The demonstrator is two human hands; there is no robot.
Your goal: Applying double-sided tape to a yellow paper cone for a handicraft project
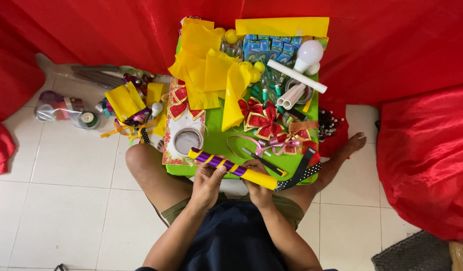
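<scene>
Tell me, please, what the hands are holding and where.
Both grip a yellow tube spiral-wrapped in purple ribbon: left hand near its middle, right hand toward the plain yellow end.

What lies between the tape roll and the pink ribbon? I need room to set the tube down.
Head view: only bare green tray lies between the tape roll and the pink ribbon.

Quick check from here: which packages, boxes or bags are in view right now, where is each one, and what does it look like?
Blue packs: far edge of the green tray, small blue cartons in a row, with white patches.
Patterned box: tray's left side, long, red and cream with red bows, a round window.
Clear bag: floor at far left, crumpled, holding ribbon rolls.
No screens or signs.
</scene>
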